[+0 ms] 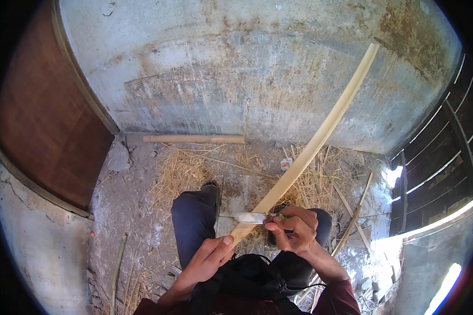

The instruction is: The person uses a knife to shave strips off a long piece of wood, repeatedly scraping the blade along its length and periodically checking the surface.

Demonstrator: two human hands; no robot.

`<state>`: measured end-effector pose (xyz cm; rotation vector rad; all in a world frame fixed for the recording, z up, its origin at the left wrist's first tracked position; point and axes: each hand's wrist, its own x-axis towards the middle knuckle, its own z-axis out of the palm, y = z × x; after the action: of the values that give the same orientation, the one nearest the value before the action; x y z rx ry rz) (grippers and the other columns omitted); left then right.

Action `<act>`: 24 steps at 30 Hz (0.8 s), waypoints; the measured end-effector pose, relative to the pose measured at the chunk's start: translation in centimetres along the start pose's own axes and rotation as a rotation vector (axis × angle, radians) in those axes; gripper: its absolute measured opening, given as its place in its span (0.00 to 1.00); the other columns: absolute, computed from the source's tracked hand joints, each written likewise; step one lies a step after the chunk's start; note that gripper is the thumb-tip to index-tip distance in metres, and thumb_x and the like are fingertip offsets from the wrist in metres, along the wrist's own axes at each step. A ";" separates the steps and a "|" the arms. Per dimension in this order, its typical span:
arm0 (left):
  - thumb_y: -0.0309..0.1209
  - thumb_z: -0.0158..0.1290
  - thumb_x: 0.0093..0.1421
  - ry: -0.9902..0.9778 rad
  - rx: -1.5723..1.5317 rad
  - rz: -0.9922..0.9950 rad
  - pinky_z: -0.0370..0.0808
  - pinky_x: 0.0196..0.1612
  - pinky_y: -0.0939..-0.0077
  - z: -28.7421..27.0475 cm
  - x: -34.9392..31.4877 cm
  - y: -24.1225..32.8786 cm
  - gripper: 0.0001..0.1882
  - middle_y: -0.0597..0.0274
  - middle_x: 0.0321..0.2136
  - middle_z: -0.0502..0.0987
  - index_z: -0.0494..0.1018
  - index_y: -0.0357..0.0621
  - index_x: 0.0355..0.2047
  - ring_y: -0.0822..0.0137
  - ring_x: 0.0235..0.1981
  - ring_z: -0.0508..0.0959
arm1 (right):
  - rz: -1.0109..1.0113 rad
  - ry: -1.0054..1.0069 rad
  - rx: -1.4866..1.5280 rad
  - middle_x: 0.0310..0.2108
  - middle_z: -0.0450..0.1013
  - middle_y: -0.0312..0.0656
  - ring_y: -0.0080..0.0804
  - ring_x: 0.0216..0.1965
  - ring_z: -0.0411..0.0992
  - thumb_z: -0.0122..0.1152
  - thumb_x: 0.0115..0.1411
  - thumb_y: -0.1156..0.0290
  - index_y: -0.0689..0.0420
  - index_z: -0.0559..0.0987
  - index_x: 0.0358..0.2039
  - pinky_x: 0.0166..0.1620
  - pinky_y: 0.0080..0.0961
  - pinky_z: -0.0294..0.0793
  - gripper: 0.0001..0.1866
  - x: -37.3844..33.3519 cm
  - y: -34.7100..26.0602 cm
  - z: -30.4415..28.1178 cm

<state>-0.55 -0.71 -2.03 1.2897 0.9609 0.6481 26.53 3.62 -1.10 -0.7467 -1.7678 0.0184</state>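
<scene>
A long pale bamboo strip [314, 147] slants from my lap up and away to the right, its far end raised in front of the wall. My left hand [209, 258] is closed round its near end, the thumb lying along the top. In my right hand [295, 229] is a knife [251, 217], gripped by the handle, which the fingers mostly hide. Its broad, light blade points left and lies across the strip a little beyond my left hand. A small green bit [282, 216] shows by the right fingers; I cannot tell what it is.
Straw-like shavings [181, 176] litter the floor between my knees and the stained wall [194, 84]. At the wall's foot lies a bamboo pole [194, 139]. Thin sticks [355, 215] lie at right, another stick [119, 273] at left. A brown door [52, 105] stands left, dark slats [436, 157] right.
</scene>
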 end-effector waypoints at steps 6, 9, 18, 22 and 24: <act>0.51 0.35 0.85 -0.005 -0.004 0.009 0.59 0.26 0.70 0.0 0.1 0.8 0.33 0.72 0.17 0.60 0.61 0.44 0.22 0.75 0.20 0.59 | -0.006 0.038 0.006 0.23 0.78 0.44 0.33 0.18 0.76 0.86 0.54 0.68 0.56 0.80 0.26 0.19 0.28 0.70 0.17 0.0 0.6 0.1; 0.51 0.35 0.85 -0.011 -0.008 -0.018 0.58 0.26 0.71 -0.2 0.0 1.3 0.33 0.73 0.17 0.60 0.60 0.45 0.22 0.76 0.20 0.59 | -0.036 0.083 -0.054 0.23 0.77 0.44 0.33 0.18 0.76 0.86 0.55 0.68 0.57 0.80 0.26 0.19 0.27 0.70 0.16 0.5 1.2 -0.2; 0.51 0.35 0.85 0.012 -0.045 -0.032 0.57 0.26 0.71 -0.4 -0.6 0.7 0.34 0.72 0.16 0.60 0.60 0.45 0.21 0.76 0.20 0.59 | -0.026 0.107 -0.062 0.23 0.78 0.45 0.32 0.18 0.77 0.85 0.55 0.69 0.58 0.80 0.26 0.20 0.25 0.71 0.17 0.9 3.4 -0.7; 0.50 0.35 0.85 0.006 -0.038 -0.031 0.58 0.27 0.71 -1.0 -0.8 -0.1 0.34 0.72 0.16 0.60 0.61 0.45 0.21 0.76 0.20 0.59 | -0.049 0.121 -0.080 0.23 0.78 0.45 0.32 0.18 0.77 0.85 0.54 0.70 0.58 0.80 0.26 0.20 0.26 0.71 0.17 1.1 3.9 -0.8; 0.50 0.36 0.85 0.000 -0.041 -0.023 0.58 0.27 0.71 -1.1 -0.9 -0.1 0.34 0.72 0.16 0.61 0.62 0.45 0.21 0.75 0.20 0.59 | -0.057 0.126 -0.096 0.23 0.78 0.45 0.32 0.18 0.77 0.85 0.54 0.70 0.58 0.80 0.27 0.20 0.27 0.71 0.17 1.3 4.0 -0.8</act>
<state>-1.95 -0.93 -1.98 1.2405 0.9562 0.6464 28.93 7.15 -1.18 -0.7503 -1.6781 -0.1495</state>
